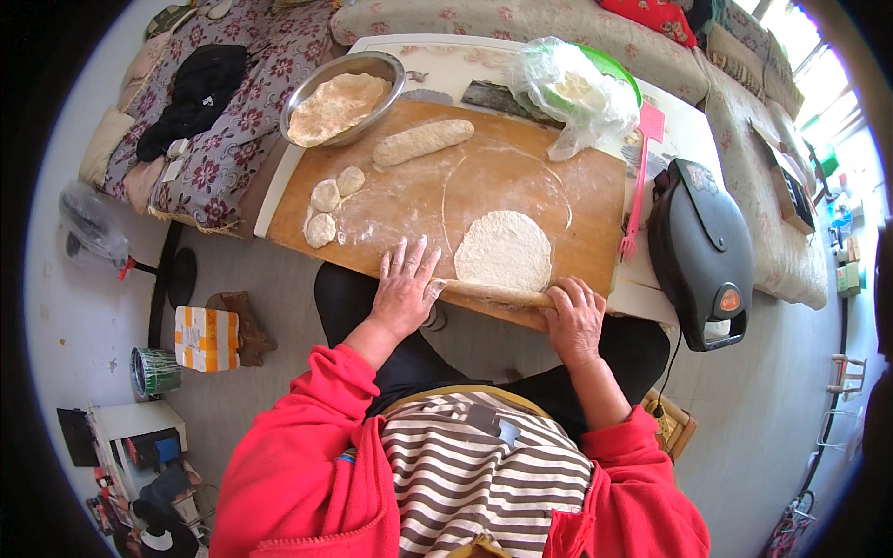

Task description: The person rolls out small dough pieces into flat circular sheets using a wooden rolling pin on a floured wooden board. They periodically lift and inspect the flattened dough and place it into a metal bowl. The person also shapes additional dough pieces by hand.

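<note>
A wooden rolling pin (pixel 497 293) lies along the near edge of the floured wooden board (pixel 391 202), at the near rim of a round sheet of rolled dough (pixel 504 251). The fingers of my right hand (pixel 575 314) are curled around the pin's right end. My left hand (pixel 408 286), dusted with flour, lies spread at the board's edge, its thumb touching the pin's left end. Several small dough pieces (pixel 325 196) sit at the board's left, and a long dough log (pixel 424 141) lies farther back.
A steel bowl (pixel 399 78) with flatbread stands at the back left. Behind the board are a green basin (pixel 607 61) and a plastic bag (pixel 558 84). At the right lie a pink fly swatter (pixel 640 181) and a black electric griddle (pixel 704 251) with a cord.
</note>
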A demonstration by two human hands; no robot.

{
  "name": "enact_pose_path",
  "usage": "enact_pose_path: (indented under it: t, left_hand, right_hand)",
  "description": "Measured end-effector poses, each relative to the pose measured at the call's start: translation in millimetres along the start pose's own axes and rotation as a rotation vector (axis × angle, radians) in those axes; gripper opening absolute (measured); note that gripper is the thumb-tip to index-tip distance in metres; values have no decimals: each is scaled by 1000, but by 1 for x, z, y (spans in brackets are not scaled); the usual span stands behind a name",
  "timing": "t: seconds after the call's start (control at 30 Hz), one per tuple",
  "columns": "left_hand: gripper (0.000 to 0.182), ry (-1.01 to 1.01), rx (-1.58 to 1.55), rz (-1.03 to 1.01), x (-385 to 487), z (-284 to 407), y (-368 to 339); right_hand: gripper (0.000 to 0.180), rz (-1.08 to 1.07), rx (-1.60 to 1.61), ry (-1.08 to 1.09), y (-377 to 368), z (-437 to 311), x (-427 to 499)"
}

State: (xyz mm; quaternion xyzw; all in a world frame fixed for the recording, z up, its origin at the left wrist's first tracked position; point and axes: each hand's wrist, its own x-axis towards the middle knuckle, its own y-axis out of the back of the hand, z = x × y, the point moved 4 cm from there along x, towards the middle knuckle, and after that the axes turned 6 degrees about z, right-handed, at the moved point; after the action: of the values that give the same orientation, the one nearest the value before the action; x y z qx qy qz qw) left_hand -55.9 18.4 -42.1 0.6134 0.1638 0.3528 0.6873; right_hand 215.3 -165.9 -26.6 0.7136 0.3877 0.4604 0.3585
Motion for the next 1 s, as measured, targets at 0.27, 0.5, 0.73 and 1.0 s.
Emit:
enact_pose_path:
  t: [0.27, 0.5, 0.73, 1.0]
  left_hand:
    - [62, 149, 100, 64, 59, -29, -7]
    - [66, 204, 125, 46, 72, -40, -13]
    - [61, 34, 24, 58, 1, -13, 6]
    - [60, -72, -1, 44, 4, 13, 12]
  right_hand:
    - [62, 34, -142, -63, -53, 17, 88]
    - [68, -24, -178, -94, -66, 22, 104]
    - [41, 17, -33, -55, -16, -14, 1]
    - [46, 12, -66, -60, -1, -3, -11]
